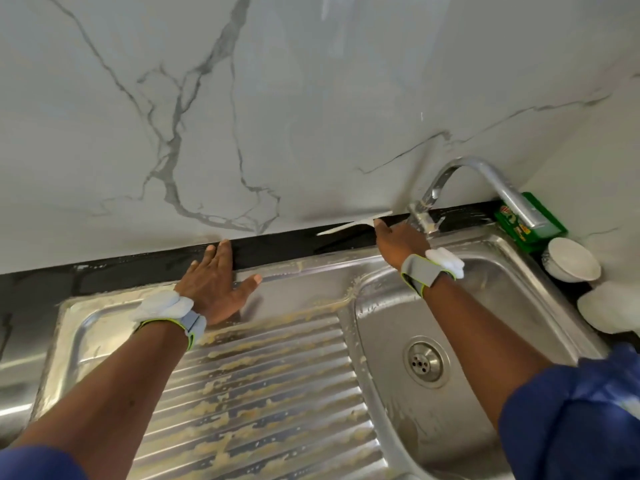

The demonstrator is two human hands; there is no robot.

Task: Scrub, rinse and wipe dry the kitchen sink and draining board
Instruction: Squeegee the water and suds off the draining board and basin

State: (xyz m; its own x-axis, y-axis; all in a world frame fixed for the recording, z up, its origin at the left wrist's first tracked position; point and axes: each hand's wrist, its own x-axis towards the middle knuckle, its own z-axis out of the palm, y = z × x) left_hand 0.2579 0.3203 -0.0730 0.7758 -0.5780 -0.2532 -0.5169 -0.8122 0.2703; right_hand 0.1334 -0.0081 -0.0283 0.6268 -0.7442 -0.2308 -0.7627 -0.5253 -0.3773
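Note:
The stainless steel sink lies at the right, with its drain in the basin floor. Yellowish gritty smears streak the ribbed draining board on the left and its back rim. My left hand rests flat on that rim, fingers straight and reaching onto the black counter strip. My right hand is stretched to the base of the chrome tap. Its fingers are hidden behind the hand. The thumb lies by a thin white strip on the black counter.
A marble-patterned wall rises right behind the counter. A green box stands behind the tap in the corner. Two white bowls sit upside down at the sink's right edge. Both wrists wear grey bands.

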